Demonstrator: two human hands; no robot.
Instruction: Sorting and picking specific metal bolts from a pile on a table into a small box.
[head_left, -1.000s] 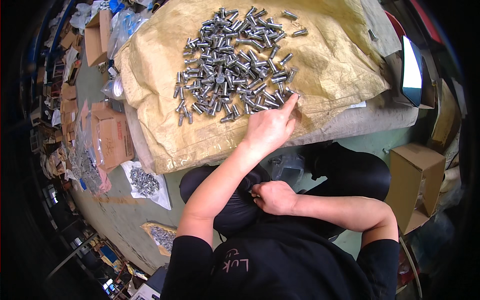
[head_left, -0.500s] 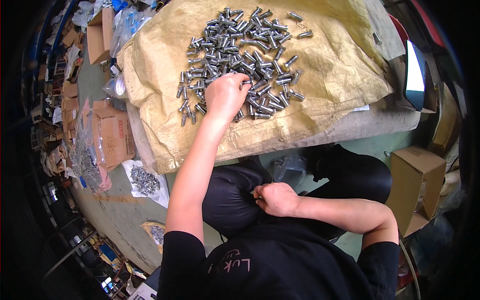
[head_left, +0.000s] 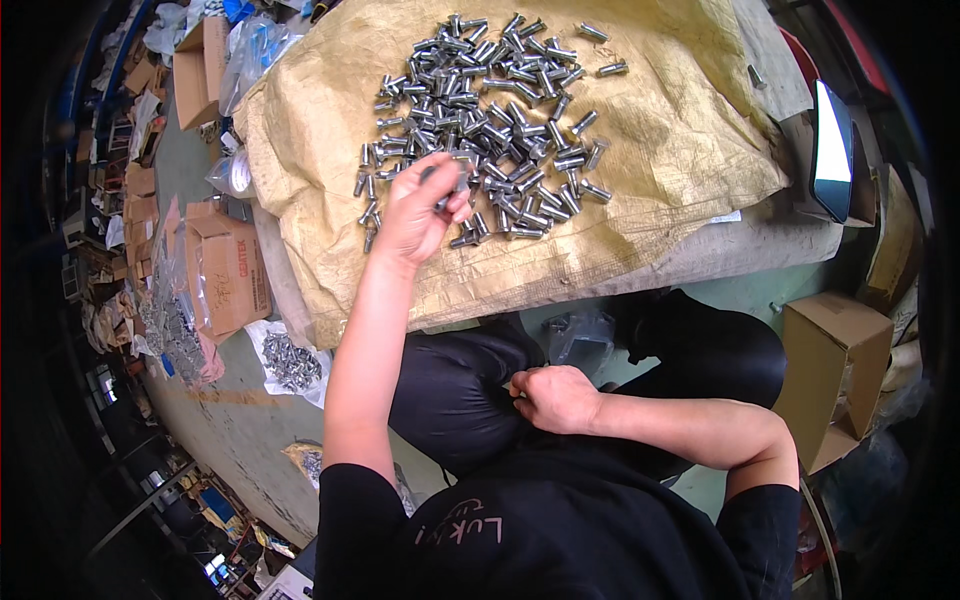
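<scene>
Since half a second ago the left hand [head_left: 418,212] has pulled back from the middle of the bolt pile [head_left: 490,120] toward the person's body, and now it is lifted just over the near left edge of the pile. Its fingers are curled closed around a few grey steel bolts [head_left: 447,183]; the ends stick out between thumb and forefinger. The right hand [head_left: 556,398] has not moved: it rests low at the lap, closed in a loose fist against the dark trousers. If it keeps something inside, I cannot tell.

The pile lies spread on a yellow woven sack [head_left: 660,190] that covers the desk [head_left: 790,245]. A tablet or screen [head_left: 832,150] leans at the right end of the desk. On the floor at the left stand open cardboard boxes [head_left: 228,272] and a clear plastic bag with more bolts [head_left: 290,362]; another cardboard box [head_left: 835,375] stands at the right.

I think the risk is in the grip. Several bolts are held at once and only by fingertips, so one could slip out while the hand travels over the desk edge and fall to the floor among the boxes. The sack is also wrinkled and loose; a sleeve or wrist that drags on it could roll the outer bolts off the near edge.
</scene>
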